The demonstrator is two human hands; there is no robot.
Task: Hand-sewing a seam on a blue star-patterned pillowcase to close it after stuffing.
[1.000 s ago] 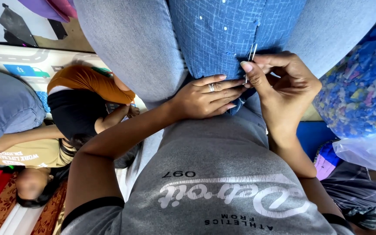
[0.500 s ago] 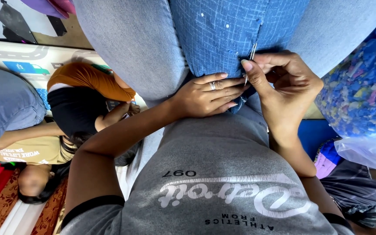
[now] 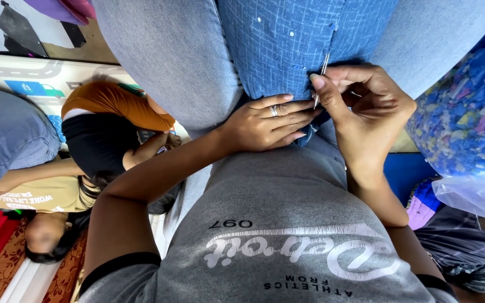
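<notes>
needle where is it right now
In the head view, right of centre: the needle is pinched in the right hand, against the blue patterned cloth.

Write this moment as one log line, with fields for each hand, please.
left hand: flat on blue cloth | right hand: pinching needle at cloth edge | cloth: on lap

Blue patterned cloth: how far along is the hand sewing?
Done: not measurable; no finished stitch line is clear on the blue patterned cloth. In hand: the right hand pinches a needle at the cloth's lower edge, while the left hand, with a ring, lies flat on the fabric beside it. Left: cannot tell how much edge remains; the hands hide the seam and any thread is too fine to see.
</notes>
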